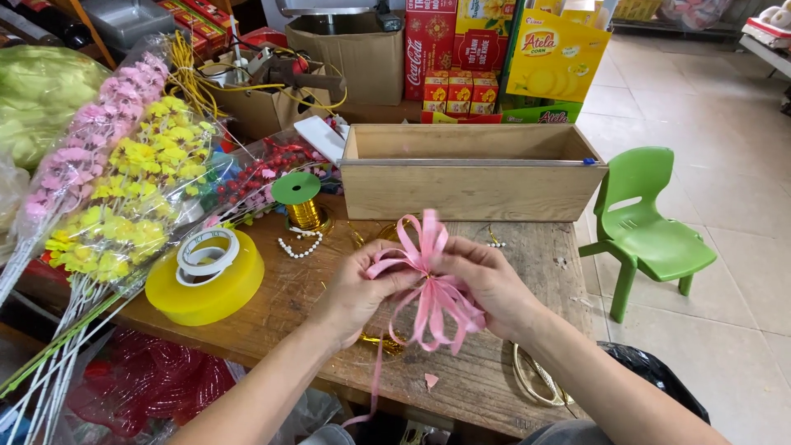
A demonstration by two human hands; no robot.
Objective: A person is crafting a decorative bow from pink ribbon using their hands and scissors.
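Wooden worktable (pixel 494 379): left hand (pixel 356 288) and right hand (pixel 488 282) fingers pinch a looped pink ribbon bow (pixel 428 284) between them

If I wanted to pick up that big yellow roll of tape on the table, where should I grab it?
Probably by its outer rim, coming from above. The yellow tape roll lies flat on the wooden table, with a smaller white roll sitting on top, so pinching opposite sides of the wide rim looks easiest.

Both forearms converge over mid-table. Left hand (pixel 356 284) and right hand (pixel 486 280) face each other, fingers curled, pinching closed.
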